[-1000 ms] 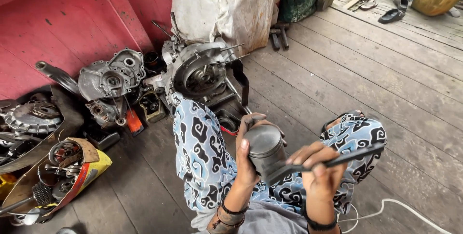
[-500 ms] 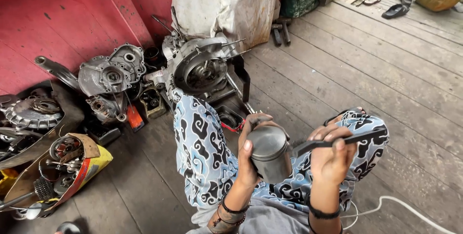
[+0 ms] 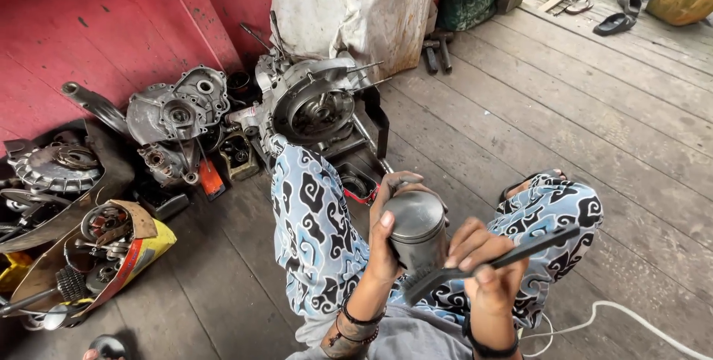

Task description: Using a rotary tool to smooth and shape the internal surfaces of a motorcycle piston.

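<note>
left hand wrapped round the piston, right hand pinching a brush; bristles prob touching it. Greasy piston could slip w/ hard scrubbing

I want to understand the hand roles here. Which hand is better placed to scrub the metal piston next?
Probably the right hand: it grips the black brush, whose bristles lie against the piston. The left hand is wrapped around the piston, holding it up.
</note>
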